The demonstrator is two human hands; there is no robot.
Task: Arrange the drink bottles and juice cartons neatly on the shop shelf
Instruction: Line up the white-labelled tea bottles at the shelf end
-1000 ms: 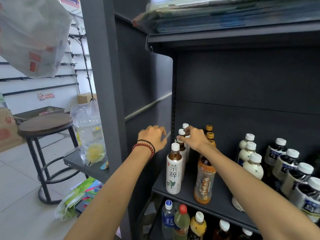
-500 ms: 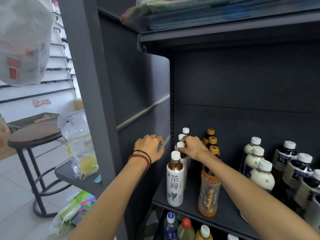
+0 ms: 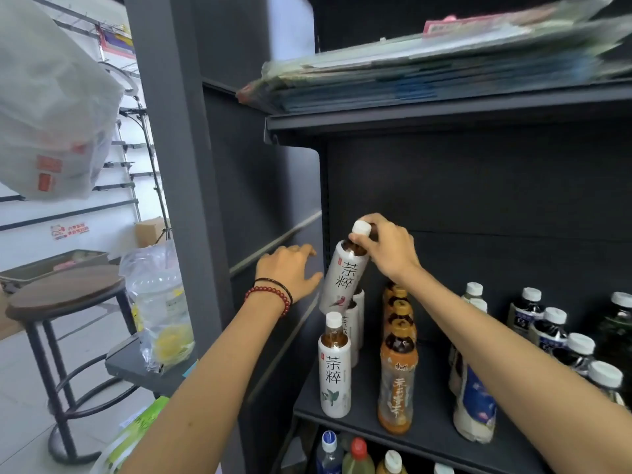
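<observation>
Above shelf (image 3: pixel 432 405), tilted bottle (image 3: pixel 343 278) in right grip (image 3: pixel 390 248)

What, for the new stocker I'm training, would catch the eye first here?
The right hand grips a white tea bottle by its neck, tilted in the air above the left row on the middle shelf. The left hand lies open by the side panel, and a row of orange bottles stands beside that left row.

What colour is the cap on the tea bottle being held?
White. The cap on the tea bottle shows best in head view.
</observation>
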